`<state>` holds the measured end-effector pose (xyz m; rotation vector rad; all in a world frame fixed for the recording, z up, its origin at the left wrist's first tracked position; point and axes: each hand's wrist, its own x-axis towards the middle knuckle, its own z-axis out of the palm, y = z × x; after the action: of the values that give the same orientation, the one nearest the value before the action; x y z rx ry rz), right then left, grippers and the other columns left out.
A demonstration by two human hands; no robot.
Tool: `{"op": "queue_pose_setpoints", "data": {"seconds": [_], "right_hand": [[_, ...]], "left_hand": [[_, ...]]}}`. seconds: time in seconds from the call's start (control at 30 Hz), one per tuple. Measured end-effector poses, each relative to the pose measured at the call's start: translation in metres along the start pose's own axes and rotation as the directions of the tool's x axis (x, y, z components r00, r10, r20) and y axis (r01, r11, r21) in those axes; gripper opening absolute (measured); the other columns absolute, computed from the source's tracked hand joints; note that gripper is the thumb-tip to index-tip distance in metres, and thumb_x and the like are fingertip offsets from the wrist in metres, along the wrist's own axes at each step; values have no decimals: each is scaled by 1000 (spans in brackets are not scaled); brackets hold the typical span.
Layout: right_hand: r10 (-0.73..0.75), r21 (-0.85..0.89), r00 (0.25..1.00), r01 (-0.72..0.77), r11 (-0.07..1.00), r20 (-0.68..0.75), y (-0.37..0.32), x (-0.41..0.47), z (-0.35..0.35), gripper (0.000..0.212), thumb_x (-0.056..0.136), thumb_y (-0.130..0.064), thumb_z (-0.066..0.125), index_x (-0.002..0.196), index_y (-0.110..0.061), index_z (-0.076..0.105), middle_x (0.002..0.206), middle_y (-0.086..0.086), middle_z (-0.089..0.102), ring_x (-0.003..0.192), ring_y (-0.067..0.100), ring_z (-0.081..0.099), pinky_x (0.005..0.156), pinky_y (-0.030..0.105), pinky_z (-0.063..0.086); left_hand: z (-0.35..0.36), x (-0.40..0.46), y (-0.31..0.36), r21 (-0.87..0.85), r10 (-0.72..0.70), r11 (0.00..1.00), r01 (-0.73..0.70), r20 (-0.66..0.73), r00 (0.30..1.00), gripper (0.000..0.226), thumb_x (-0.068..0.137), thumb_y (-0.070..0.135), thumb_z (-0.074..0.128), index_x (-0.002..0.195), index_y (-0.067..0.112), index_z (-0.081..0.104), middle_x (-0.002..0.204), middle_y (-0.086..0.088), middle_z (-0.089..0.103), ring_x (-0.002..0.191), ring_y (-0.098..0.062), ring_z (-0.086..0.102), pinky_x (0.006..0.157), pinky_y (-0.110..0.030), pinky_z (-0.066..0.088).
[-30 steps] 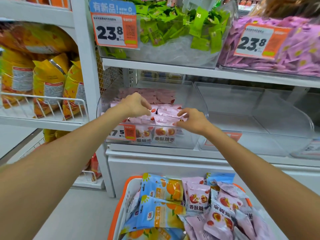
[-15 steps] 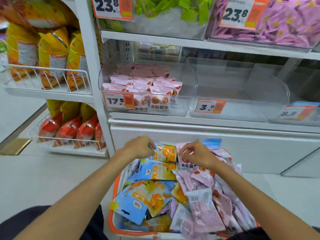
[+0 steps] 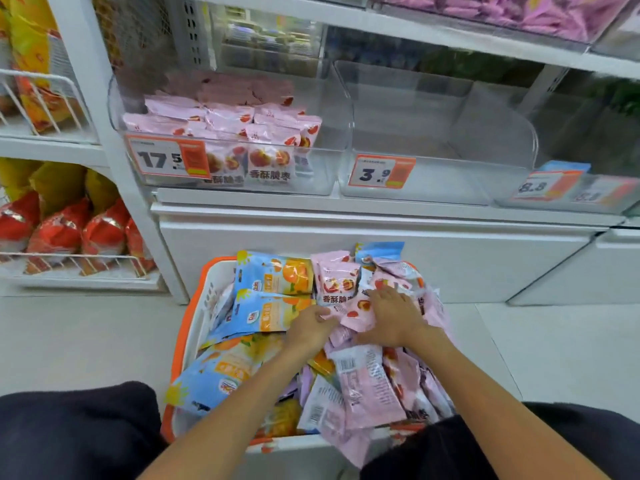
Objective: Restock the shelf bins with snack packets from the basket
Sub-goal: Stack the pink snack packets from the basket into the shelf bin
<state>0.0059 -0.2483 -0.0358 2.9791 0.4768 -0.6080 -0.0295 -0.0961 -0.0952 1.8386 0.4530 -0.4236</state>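
Both hands (image 3: pixel 394 318) have moved deeper among glossy pink packets (image 3: pixel 367 386) in the basket (image 3: pixel 183 344).

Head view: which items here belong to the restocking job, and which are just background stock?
Part of the job:
- basket
- pink packets in it
- blue packets in it
- left hand and right hand, both on the pink packets
- bin tagged 17.5, part filled
- bin tagged 3.9

Background:
- yellow bags
- red bags
- purple packets on the upper shelf
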Motion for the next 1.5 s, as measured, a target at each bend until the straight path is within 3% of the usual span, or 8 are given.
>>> {"op": "queue_pose_setpoints", "data": {"seconds": [0.13, 0.33, 0.47, 0.77, 0.93, 1.13, 1.33, 1.5], "right_hand": [[-45, -85, 999, 43, 995, -22, -1, -2, 15, 93, 79, -61, 60, 149, -16, 19, 153, 7, 25, 143, 25, 16, 115, 42, 16], [-40, 24, 998, 39, 999, 52, -8, 4, 3, 91, 77, -59, 64, 150, -38, 14, 154, 10, 23, 142, 30, 20, 113, 45, 18], [-53, 346, 997, 31, 938, 55, -26, 8, -6, 99, 70, -49, 77, 149, -23, 22, 140, 6, 46, 127, 27, 45, 102, 38, 40], [-23, 566, 997, -22, 824, 72, -56, 8, -85, 92, 77, -53, 70, 147, -12, 26, 147, 6, 38, 130, 25, 43, 98, 32, 39], [17, 899, 989, -142, 415, 148, -47, -2, -105, 47, 88, -52, 53, 113, -12, 57, 94, 5, 65, 89, 20, 64, 87, 34, 46], [96, 956, 957, -282, 76, 275, -45, 3, -111, 27, 90, -46, 56, 97, -20, 55, 99, 10, 57, 99, 28, 58, 93, 53, 46], [-30, 911, 928, -371, -181, 372, -69, 7, -102, 35, 86, -31, 64, 112, -10, 57, 110, 17, 62, 94, 31, 60, 75, 45, 53], [23, 911, 955, -276, -307, 297, -103, -1, -94, 18, 91, -16, 60, 106, -8, 55, 85, 11, 57, 71, 24, 58, 49, 32, 56]], "left_hand": [[4, 11, 5, -55, -89, 995, 84, -99, 991, 28, 81, 28, 74, 71, 12, 54, 67, 4, 57, 77, -20, 54, 73, -30, 44], [-29, 18, 17, 1, -158, 987, 158, -48, 986, 38, 88, 19, 66, 118, -3, 57, 113, -11, 61, 110, -28, 58, 73, -29, 45], [-72, 15, 29, -20, -129, 991, 129, -11, 992, 38, 93, 15, 60, 127, -1, 53, 115, -10, 57, 92, -20, 55, 68, -25, 45], [-161, -12, 72, -131, -74, 988, 81, 57, 996, 13, 94, 30, 57, 101, 19, 61, 98, -1, 65, 83, -11, 58, 64, -20, 50], [-168, -19, 78, -309, -55, 944, 117, 203, 978, 9, 94, 22, 55, 95, 17, 62, 91, -4, 64, 82, -15, 59, 84, -30, 50], [-154, -30, 83, -499, 33, 866, 45, 146, 989, 17, 92, 11, 47, 100, 11, 62, 96, -10, 64, 82, -18, 61, 67, -27, 59], [-142, -34, 92, -538, 169, 840, -69, 138, 976, 18, 95, 9, 46, 102, 11, 62, 100, -10, 57, 91, -15, 56, 79, -26, 56], [-126, -30, 89, -510, 49, 853, -106, -124, 991, 34, 91, 16, 63, 123, 19, 52, 110, 0, 53, 92, -12, 54, 72, -26, 47]]}}
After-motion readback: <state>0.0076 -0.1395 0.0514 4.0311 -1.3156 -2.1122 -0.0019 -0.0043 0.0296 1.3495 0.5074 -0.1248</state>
